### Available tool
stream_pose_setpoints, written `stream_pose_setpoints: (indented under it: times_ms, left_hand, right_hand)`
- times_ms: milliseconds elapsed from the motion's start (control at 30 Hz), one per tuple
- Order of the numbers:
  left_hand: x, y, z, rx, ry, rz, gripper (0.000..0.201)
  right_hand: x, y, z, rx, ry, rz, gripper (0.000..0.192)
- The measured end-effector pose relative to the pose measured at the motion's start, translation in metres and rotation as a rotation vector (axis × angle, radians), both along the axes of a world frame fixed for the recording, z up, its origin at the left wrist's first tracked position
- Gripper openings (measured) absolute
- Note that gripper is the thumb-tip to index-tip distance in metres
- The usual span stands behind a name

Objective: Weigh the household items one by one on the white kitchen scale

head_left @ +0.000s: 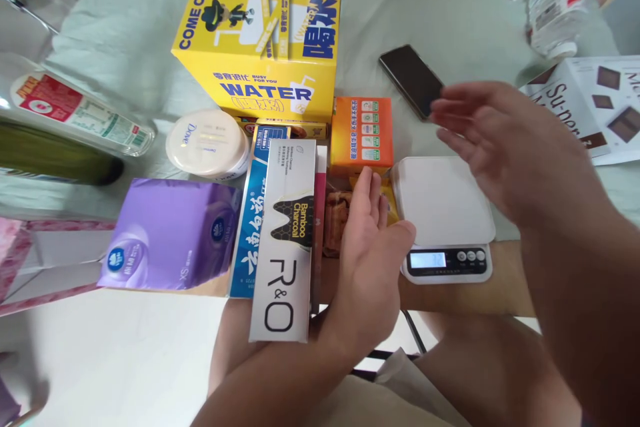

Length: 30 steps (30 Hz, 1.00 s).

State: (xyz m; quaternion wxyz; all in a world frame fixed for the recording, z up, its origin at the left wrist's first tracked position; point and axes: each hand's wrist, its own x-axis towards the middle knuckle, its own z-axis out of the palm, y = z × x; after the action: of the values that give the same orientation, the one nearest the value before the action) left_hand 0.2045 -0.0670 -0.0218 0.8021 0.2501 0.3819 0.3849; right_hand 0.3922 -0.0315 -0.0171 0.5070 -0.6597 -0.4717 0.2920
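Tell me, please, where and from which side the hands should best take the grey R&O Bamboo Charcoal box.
Probably grip the R&O box across its two long sides at the near end, coming from the person's side. That end juts past the table edge, free. Farther up, the blue box lies close against it. The left hand is nearest.

Left hand [367, 247] flat, right hand [495, 140] raised (both open, empty)
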Motion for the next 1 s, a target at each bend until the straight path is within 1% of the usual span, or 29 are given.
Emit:
stream_pose_setpoints:
  times_ms: [33, 67, 133, 200, 267, 367, 500, 600, 700, 767, 833, 900, 1000]
  left_hand:
    - [0.0, 0.0, 0.001, 0.0, 0.004, 0.0, 0.093]
    - [0.001, 0.001, 0.001, 0.001, 0.005, -0.002, 0.092]
    - [0.003, 0.0, 0.002, 0.011, -0.001, -0.015, 0.093]
    - [0.006, -0.003, 0.003, 0.006, -0.009, -0.025, 0.092]
    - [0.01, -0.008, 0.003, -0.014, -0.012, -0.031, 0.087]
    - [0.018, -0.016, 0.002, -0.015, 0.002, -0.039, 0.076]
    - [0.03, -0.024, -0.003, 0.054, 0.041, -0.045, 0.067]
    - [0.04, -0.027, -0.008, 0.092, 0.075, -0.064, 0.06]
    - [0.05, -0.03, -0.012, 0.11, 0.099, -0.103, 0.053]
    - [0.059, -0.034, -0.013, 0.127, 0.106, -0.135, 0.05]
    - [0.075, -0.039, -0.012, 0.153, 0.107, -0.181, 0.047]
    - [0.099, -0.042, -0.008, 0.178, 0.108, -0.238, 0.045]
    - [0.153, -0.039, 0.002, 0.221, 0.153, -0.321, 0.042]
  right_hand:
    - [-0.002, -0.019, 0.001, -0.003, 0.117, -0.077, 0.021]
    - [-0.004, -0.037, 0.0, 0.006, 0.18, -0.12, 0.02]
    - [-0.008, -0.066, -0.006, 0.022, 0.25, -0.164, 0.022]
    - [-0.01, -0.084, -0.016, 0.018, 0.291, -0.192, 0.022]
    - [-0.01, -0.093, -0.025, -0.001, 0.353, -0.215, 0.023]
    - [-0.005, -0.098, -0.034, 0.02, 0.406, -0.246, 0.026]
    - [0.011, -0.1, -0.037, 0.075, 0.294, -0.347, 0.022]
    - [0.032, -0.101, -0.039, 0.138, 0.279, -0.462, 0.018]
    - [0.054, -0.102, -0.041, 0.191, 0.329, -0.604, 0.016]
    - [0.066, -0.104, -0.042, 0.203, 0.367, -0.663, 0.015]
    - [0.077, -0.105, -0.042, 0.211, 0.416, -0.703, 0.013]
    - [0.088, -0.105, -0.039, 0.222, 0.479, -0.757, 0.013]
    - [0.102, -0.104, -0.035, 0.247, 0.545, -0.864, 0.014]
